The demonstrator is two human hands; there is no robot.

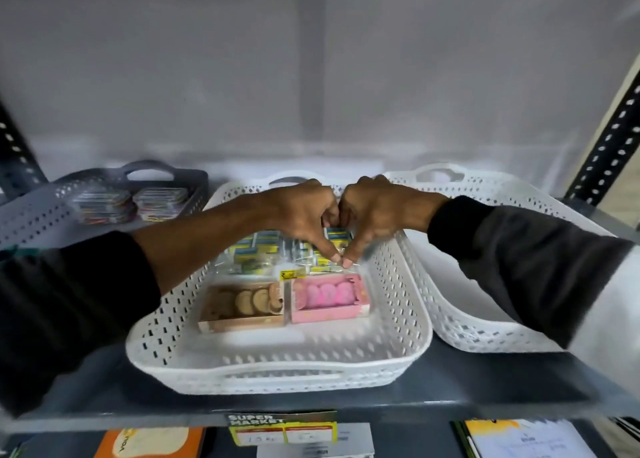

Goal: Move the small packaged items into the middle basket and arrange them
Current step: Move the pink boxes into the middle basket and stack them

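Observation:
The white perforated middle basket [277,364] sits on the shelf in front of me. At its back lie several small blue-and-yellow packets in clear wrap [259,249]. Nearer me are a brown box [242,307] and a pink box [327,298], side by side. My left hand [301,211] and my right hand [377,211] meet over the back right of the basket. Both pinch the same clear-wrapped small packet [337,241], thumbs touching at its front edge. The packet rests on or just above the others; my fingers hide most of it.
A grey basket [41,215] at the left holds several flat colourful packs [131,199]. A white basket [485,329] stands at the right. Black perforated shelf posts [609,135] rise at both sides. A price label [282,426] hangs on the shelf's front edge; books lie below.

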